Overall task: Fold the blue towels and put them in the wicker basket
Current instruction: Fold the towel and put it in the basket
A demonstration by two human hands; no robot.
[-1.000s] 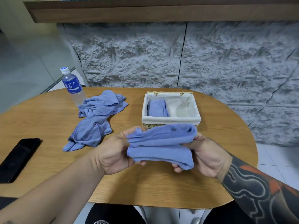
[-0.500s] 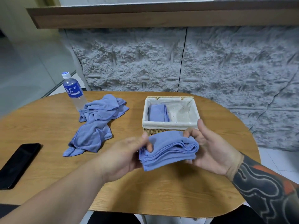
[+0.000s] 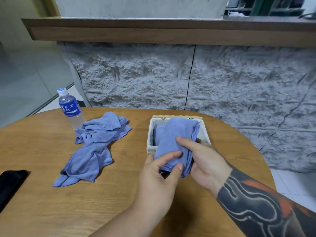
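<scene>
At the far left edge, a flat black phone (image 3: pixel 10 185) is seen lying on the oval wooden table (image 3: pixel 42 211). Further right, a clear plastic water bottle with a blue label and white cap (image 3: pixel 70 108) stands upright, just beside a heap of crumpled, unfolded blue towels (image 3: pixel 95 146). The left hand (image 3: pixel 159 177) is closed on the near end of a folded blue towel (image 3: pixel 174 142): the thumb is pressed on top, the fingers curled beneath. The right hand (image 3: pixel 205 163) grips the same towel from the right, its thumb laid across the top and its fingers tucked behind the cloth. The towel's far end is held over the rectangular wicker basket with a white cloth lining (image 3: pixel 150 134), where another folded blue piece is partly seen beneath it. A tattooed forearm (image 3: pixel 266 207) extends to the lower right. Behind the table, a rough grey stone-textured wall (image 3: pixel 239 86) is topped by a wooden ledge (image 3: pixel 153 31).
</scene>
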